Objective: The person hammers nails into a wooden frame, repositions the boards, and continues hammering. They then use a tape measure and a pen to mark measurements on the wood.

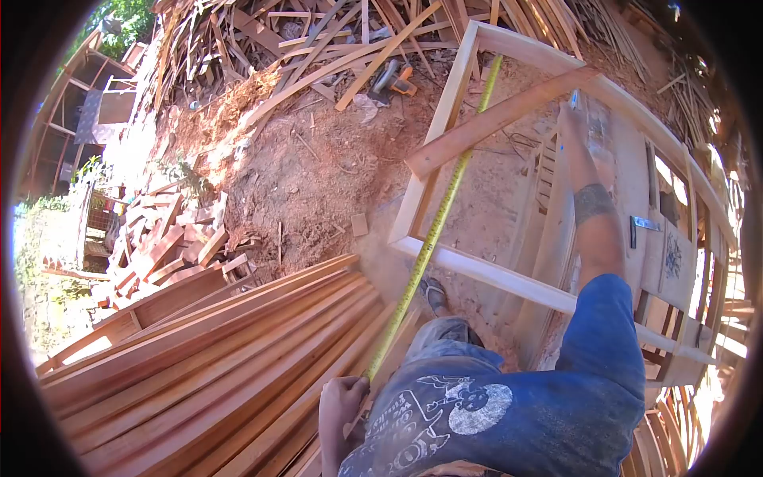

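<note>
A yellow tape measure [433, 226] stretches from my left hand [343, 404] across the near rail of a wooden frame [493, 275], up to the frame's far side. My left hand is closed on its near end at lower left. At upper right, my right hand [569, 121] reaches out over the frame's inside, fingers closed round a slim blue item [574, 98], perhaps a pen. The tip of this item is close to the upper end of a loose reddish board [505, 119], which lies slantwise across the frame.
Long planks [214, 366] are stacked at lower left, with offcuts [163, 246] heaped behind. A power tool with an orange part [393, 81] lies on the dirt near scrap strips [342, 48]. A small square [645, 223] rests on boards at right.
</note>
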`<state>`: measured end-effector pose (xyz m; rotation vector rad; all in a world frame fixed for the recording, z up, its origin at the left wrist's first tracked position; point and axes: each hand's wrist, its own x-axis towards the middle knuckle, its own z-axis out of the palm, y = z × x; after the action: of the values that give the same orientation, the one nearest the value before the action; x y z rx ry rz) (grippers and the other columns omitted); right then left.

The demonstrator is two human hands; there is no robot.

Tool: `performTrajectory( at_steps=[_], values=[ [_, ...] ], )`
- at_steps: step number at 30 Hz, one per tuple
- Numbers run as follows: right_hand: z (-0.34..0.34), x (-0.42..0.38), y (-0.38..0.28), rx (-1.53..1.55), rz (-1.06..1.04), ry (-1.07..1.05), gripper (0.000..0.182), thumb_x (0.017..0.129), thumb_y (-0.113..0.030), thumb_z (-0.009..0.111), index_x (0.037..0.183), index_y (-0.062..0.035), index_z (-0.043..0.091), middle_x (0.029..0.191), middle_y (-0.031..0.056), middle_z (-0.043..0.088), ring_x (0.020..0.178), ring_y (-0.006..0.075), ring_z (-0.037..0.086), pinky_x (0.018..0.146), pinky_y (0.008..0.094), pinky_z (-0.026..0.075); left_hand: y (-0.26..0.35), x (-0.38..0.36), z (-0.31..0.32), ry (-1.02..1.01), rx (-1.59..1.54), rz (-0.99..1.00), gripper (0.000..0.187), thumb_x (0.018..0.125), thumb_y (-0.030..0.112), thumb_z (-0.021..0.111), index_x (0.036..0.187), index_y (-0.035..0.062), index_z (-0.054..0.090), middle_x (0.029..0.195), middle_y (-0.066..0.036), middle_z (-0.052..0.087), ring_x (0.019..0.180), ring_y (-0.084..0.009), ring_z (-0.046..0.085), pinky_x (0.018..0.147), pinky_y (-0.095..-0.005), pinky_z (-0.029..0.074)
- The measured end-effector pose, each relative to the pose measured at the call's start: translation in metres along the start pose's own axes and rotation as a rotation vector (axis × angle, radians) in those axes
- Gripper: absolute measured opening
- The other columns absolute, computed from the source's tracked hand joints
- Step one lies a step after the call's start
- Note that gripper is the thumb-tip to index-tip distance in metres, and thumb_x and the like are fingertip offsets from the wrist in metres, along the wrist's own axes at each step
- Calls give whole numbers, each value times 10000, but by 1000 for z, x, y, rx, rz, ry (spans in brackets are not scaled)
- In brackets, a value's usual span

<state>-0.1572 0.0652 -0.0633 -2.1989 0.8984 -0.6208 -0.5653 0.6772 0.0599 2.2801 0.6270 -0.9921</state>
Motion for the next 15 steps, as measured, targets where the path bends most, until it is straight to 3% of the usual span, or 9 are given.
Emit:
performTrajectory(
  at_steps=[2,4,7,10,13,15],
  values=[
    [15,21,-11,167,39,-44,395,822,-370,639,828,22,692,750,179,650,723,302,638,639,451,463,0,12,2,8,-63,12,341,872,307,630,878,-11,752,608,-88,637,586,-127,603,611,-331,491],
    [34,26,-34,334,33,-107,298,806,-341,681,762,-46,684,603,55,557,497,181,525,465,374,399,-3,24,7,16,-85,26,377,854,340,625,867,-20,739,608,-145,632,585,-194,631,625,-360,501],
    [50,9,-95,383,104,-296,260,786,-286,707,664,-90,589,555,-2,457,411,121,402,392,324,310,9,31,8,22,-95,38,398,847,358,625,858,-26,731,591,-163,615,569,-214,630,615,-368,496],
    [100,12,-119,382,120,-385,277,800,-279,696,672,-78,554,537,-1,445,394,119,383,377,314,304,19,36,9,27,-96,29,395,850,358,626,862,-21,734,570,-144,597,555,-195,614,595,-362,483],
    [131,13,-137,249,188,-500,247,783,-239,638,793,6,664,685,126,633,545,213,621,467,380,460,27,36,4,-17,-116,-31,358,874,322,646,914,-19,744,610,-79,607,595,-134,582,605,-336,473],
    [152,11,-145,170,172,-463,255,790,-220,612,849,18,683,737,147,664,620,241,662,516,396,494,29,38,2,-42,-121,-49,340,887,304,656,936,-20,747,627,-45,604,613,-103,558,608,-322,464]
  ],
)
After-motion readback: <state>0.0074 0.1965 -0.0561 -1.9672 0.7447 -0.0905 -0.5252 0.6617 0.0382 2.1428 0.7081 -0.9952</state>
